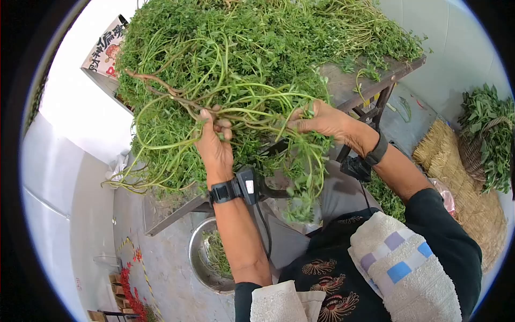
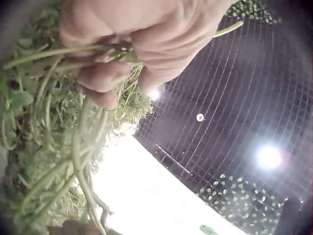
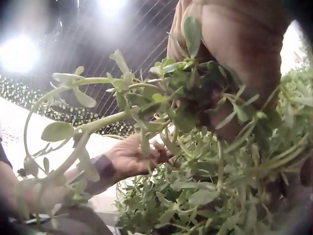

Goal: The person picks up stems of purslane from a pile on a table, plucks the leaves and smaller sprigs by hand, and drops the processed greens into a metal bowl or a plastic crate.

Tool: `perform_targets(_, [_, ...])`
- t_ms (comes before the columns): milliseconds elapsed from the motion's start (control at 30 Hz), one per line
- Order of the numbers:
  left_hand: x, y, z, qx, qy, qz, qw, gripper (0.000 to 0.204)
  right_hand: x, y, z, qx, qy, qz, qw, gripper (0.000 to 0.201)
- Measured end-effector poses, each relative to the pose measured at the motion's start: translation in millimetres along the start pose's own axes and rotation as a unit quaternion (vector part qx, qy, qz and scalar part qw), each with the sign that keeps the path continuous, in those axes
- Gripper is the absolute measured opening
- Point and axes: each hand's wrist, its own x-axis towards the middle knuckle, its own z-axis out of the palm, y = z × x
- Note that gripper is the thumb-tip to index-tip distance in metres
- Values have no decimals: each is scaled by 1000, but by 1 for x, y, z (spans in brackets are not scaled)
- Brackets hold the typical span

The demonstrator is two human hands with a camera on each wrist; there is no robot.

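A bunch of long green plant stems with small leaves stretches between my two hands, over the front of a large heap of the same greens. My left hand grips the stems near their reddish-brown root end, thumb on top. In the left wrist view, the fingers curl round several stems. My right hand pinches the leafy part, and sprigs hang down below it. Leaves hide most of the right fingertips in the right wrist view, where the left hand shows behind.
The heap lies on a dark-framed table. Beneath its front edge, a metal basin holds some greens. At right are a straw mat and a basket of leafy plants. A printed box stands at the back left.
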Motion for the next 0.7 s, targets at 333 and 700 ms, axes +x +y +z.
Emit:
perform_targets(333, [-46,-6,31,-30,-115,-317,941,31,17,-12,7,-90,-5,-96,991,30])
perform_targets(700, [-39,-29,36,-72,-43,-267,960,19,-18,-23,17,-306,171,-271,896,34])
